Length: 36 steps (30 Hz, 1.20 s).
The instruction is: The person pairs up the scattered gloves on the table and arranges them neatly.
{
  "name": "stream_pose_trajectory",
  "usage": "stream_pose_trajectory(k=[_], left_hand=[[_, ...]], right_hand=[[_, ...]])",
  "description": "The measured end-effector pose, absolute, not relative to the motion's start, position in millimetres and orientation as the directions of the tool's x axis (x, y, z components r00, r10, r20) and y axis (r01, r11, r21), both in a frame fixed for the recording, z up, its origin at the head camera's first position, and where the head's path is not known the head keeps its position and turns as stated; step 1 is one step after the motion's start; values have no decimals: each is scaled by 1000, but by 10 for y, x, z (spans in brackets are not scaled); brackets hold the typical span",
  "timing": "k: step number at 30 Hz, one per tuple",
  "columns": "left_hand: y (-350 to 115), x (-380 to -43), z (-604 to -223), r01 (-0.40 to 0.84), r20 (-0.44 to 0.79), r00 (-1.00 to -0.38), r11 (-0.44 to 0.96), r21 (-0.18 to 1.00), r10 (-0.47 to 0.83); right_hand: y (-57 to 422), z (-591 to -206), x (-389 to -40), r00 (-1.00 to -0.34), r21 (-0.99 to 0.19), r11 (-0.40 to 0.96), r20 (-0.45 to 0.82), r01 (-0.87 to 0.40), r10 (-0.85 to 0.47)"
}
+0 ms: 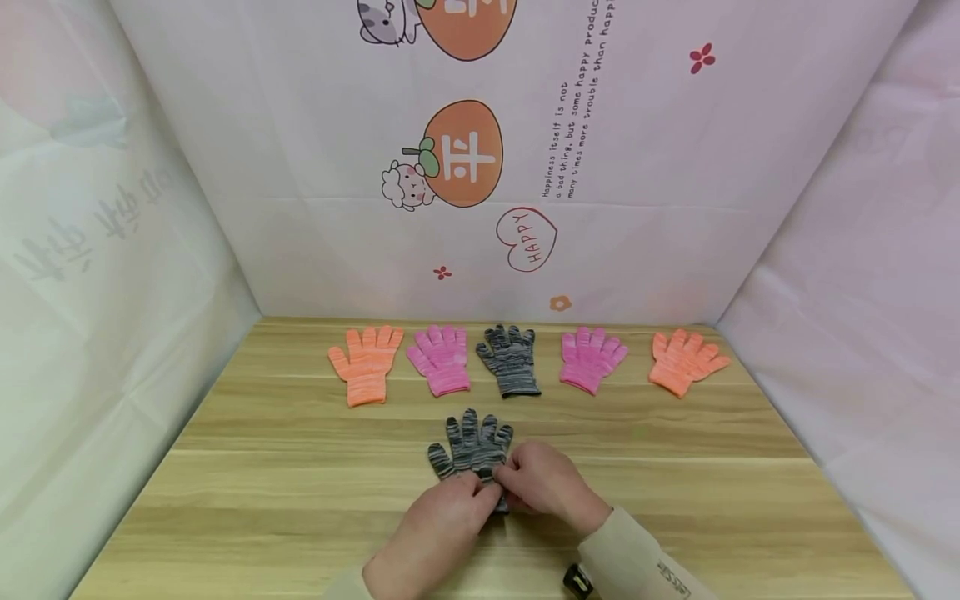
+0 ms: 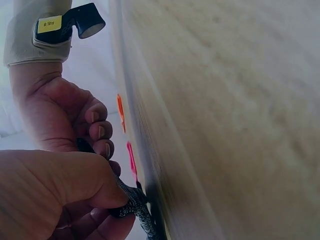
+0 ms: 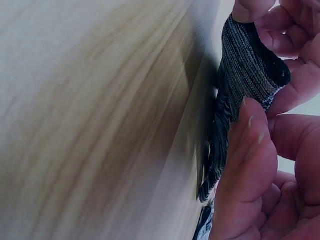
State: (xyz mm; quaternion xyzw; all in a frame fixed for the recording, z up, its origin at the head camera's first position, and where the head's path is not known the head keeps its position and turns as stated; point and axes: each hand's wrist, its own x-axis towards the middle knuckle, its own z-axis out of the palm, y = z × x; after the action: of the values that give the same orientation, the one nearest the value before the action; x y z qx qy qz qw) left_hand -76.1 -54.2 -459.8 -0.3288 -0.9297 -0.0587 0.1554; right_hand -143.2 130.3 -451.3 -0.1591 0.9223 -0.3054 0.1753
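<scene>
A black-and-grey knitted glove (image 1: 470, 446) lies on the table with its fingers spread away from me. My left hand (image 1: 444, 518) pinches its cuff area between thumb and fingers, and my right hand (image 1: 550, 481) pinches it just to the right. In the right wrist view the raised cuff (image 3: 250, 62) stands off the wood, its dark opening showing, with fingers of both hands on it. The left wrist view has the left hand (image 2: 65, 187) near the camera, gripping the bunched knit; the right hand (image 2: 70, 110) is beyond it.
Along the table's back edge lie an orange glove (image 1: 367, 364), a pink glove (image 1: 442, 360), another black-and-grey glove (image 1: 512, 361), a second pink glove (image 1: 591, 361) and a second orange glove (image 1: 684, 362). A printed white cloth (image 1: 315, 167) hangs behind the wooden table (image 1: 675, 467).
</scene>
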Motion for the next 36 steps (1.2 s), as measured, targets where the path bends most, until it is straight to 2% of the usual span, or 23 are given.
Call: stream_pose_trajectory(k=[5, 14, 29, 36], left_hand=[[-517, -751, -4586, 650, 264, -730, 760, -19, 631], [-478, -718, -4585, 674, 266, -697, 735, -74, 665], [-366, -713, -4628, 579, 288, -758, 807, -116, 586], [-353, -704, -4632, 568, 321, -742, 806, -166, 589]], right_hand=[[1337, -4524, -1415, -888, -611, 771, -235, -182, -396], [1405, -4540, -1386, -883, -618, 766, -245, -175, -400], [1415, -4555, -1361, -869, -689, 722, -318, -63, -379], [1432, -4542, -1341, -868, -683, 728, -325, -59, -375]])
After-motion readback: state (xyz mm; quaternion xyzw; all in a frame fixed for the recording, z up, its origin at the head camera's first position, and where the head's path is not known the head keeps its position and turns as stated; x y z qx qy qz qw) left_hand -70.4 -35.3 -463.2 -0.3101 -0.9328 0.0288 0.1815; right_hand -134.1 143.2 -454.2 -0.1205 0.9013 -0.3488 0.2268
